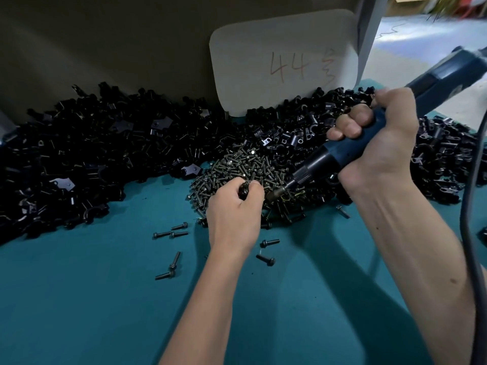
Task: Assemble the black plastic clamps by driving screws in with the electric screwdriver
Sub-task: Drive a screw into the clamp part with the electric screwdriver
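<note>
Gripping electric screwdriver (350, 151), right hand (379, 143) aims bit at small black clamp (243, 191) pinched in left hand (234, 214), over screw pile (237, 169). Black clamp heaps (92, 159) behind. Loose screws on teal worktop (79, 299). Card (284, 61) marked 44 leans upright.

Glossy black plastic clamps (92, 143) heap beside dull, dark metal screws (237, 167) on a matt teal tabletop (105, 299), near a smooth blue plastic screwdriver (350, 151) and matt white card (284, 59).
</note>
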### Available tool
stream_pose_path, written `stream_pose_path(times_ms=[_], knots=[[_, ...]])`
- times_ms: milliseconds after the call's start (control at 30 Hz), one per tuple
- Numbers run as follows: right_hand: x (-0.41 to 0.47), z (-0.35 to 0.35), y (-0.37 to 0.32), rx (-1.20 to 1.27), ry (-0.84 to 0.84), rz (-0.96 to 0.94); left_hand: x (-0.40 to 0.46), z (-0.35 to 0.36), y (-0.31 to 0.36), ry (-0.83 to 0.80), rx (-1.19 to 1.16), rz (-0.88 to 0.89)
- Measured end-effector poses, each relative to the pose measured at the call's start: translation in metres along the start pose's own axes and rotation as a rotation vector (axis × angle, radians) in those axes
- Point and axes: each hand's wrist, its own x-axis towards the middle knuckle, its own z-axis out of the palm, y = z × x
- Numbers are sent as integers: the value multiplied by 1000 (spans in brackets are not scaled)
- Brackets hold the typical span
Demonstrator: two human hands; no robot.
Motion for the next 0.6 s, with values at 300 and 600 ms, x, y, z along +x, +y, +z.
stream_pose_path(times_ms=[300, 600], knots=[[5, -6, 3, 78, -2, 20, 3, -2, 1, 16, -107, -76], [9, -10, 8, 275, 33, 81, 1, -5, 13, 19, -334, -197]])
